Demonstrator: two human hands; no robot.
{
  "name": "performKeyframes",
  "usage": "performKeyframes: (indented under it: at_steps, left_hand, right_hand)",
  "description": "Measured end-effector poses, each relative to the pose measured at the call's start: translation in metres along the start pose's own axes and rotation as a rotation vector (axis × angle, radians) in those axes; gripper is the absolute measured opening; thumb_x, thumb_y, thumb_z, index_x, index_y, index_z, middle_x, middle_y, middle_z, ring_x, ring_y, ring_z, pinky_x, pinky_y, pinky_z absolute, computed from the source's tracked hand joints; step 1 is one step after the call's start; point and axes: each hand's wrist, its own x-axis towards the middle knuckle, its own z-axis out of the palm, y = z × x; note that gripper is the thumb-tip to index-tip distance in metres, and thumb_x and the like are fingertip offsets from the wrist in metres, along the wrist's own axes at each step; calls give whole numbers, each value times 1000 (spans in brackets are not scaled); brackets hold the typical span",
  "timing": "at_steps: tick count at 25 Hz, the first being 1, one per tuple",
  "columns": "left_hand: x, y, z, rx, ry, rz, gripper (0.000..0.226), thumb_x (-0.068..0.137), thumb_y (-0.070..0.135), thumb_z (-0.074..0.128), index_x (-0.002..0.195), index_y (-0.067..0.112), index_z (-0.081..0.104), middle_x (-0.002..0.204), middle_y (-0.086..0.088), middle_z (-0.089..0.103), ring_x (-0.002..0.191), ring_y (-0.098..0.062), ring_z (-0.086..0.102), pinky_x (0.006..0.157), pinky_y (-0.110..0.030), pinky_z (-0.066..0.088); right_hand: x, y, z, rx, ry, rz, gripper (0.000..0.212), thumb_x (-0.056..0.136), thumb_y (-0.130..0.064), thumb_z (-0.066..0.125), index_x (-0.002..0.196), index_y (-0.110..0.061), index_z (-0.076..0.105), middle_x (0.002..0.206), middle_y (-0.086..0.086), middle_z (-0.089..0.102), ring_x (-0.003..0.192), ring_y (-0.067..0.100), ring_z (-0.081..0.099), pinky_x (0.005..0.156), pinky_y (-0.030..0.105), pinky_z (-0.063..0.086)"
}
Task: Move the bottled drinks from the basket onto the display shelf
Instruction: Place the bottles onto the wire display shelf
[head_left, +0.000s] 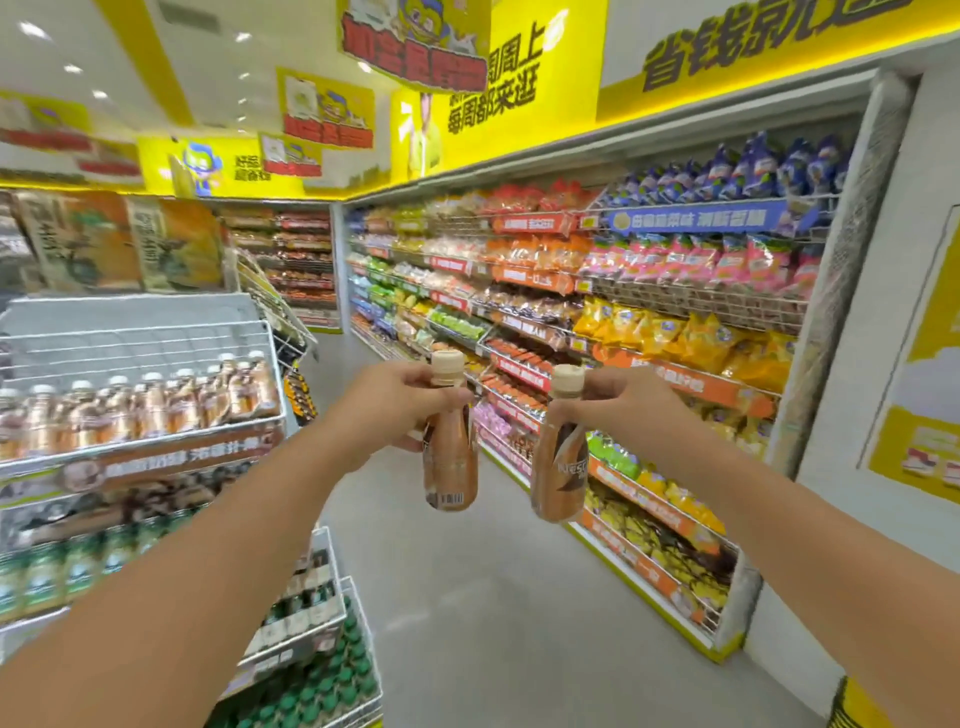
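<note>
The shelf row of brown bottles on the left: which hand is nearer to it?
Left. The left hand is right of the row; the right hand lies further right.

Snack-bag shelves (675, 322) along the right wall, yellow banners (327, 111) overhead, grey floor (467, 597).

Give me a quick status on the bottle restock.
Left hand and right hand each grip a coffee bottle by the neck. Wire shelf at left, part-filled. Nothing in the way.

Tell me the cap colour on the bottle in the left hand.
Beige, a pale tan, on the left-hand bottle's cap; seen in the head view.
</note>
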Motion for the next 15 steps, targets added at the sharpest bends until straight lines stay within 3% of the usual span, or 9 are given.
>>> performKeyframes:
  at_steps: [4,8,12,15]
  left_hand:
    - [-28,-34,-100,53,157,-34,30,78,38,86,104,27,77,95,0,78,90,-23,75,73,-46,65]
    - [-45,-73,-210,89,243,-77,27,79,41,84,100,27,77,91,4,79,90,-18,75,74,-44,65]
    - [-49,-115,-321,96,327,-95,23,81,39,83,98,25,77,83,8,78,84,-13,72,64,-31,58]
    - [-38,-145,-383,126,352,-121,24,79,41,84,97,26,78,85,7,79,85,-18,74,67,-37,59]
  right_hand:
    - [35,-46,93,8,-104,-68,11,81,-33,85,90,-27,83,87,-7,80,92,14,75,82,35,59]
    - [73,-106,200,86,-219,-110,10,83,-27,84,88,-19,84,84,-4,80,79,7,75,67,22,58]
    - [118,-151,320,119,-284,-133,15,82,-29,84,85,-15,83,85,2,80,87,22,76,83,37,61]
    - [151,-173,385,144,-331,-134,14,82,-31,84,85,-18,83,87,-1,80,88,17,76,91,44,61]
